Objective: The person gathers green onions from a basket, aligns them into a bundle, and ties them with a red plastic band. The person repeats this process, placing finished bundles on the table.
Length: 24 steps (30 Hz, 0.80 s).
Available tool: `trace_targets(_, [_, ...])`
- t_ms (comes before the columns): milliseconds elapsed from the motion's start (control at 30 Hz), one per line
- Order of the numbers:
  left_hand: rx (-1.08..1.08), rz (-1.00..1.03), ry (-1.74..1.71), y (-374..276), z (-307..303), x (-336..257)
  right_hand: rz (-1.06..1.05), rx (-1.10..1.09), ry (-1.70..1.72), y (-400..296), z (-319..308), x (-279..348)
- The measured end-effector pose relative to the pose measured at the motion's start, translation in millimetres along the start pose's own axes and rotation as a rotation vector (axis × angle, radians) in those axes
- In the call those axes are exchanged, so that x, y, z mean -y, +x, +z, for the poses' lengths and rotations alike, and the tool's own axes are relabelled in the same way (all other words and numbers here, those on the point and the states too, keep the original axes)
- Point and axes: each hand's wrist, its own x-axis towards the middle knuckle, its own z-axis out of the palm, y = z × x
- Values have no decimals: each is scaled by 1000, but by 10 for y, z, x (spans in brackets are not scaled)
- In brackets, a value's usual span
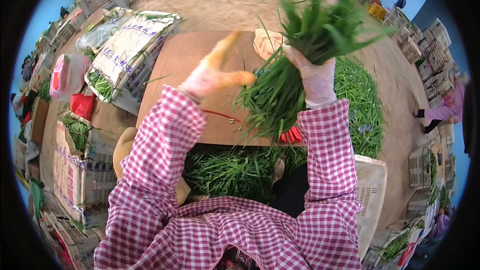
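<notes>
My right hand, in a pale glove, grips a thick bunch of long flat green leaves, probably Chinese chives. The bunch is raised over the right side of a brown board, its upper end blurred. My left hand, in a glove stained yellow-orange, is above the board with fingers spread and nothing in it. A thin red tie lies on the board below my hands. Several red strips lie at the near edge, by my right sleeve. A tan cloth sits at the far edge, partly behind the leaves.
Loose greens are heaped right of the board, and more greens lie below its near edge. A covered crate stands left, another crate nearer. A white plastic crate is by my right arm. A person is at far right.
</notes>
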Motion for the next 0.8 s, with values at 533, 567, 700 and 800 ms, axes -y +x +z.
trace_targets(533, [-234, -172, -919, -727, -193, -740, 83, 83, -200, -135, 366, -233])
trace_targets(567, [-201, -229, -1066, -666, -65, -731, -15, 36, -168, -74, 159, -670])
trace_targets(700, [-186, -255, -1192, -694, 19, -548, 221, 76, 475, 57, 119, -445])
trace_targets(800, [-214, -283, -1048, -648, 159, -371, -89, 152, -155, -6, 212, -726])
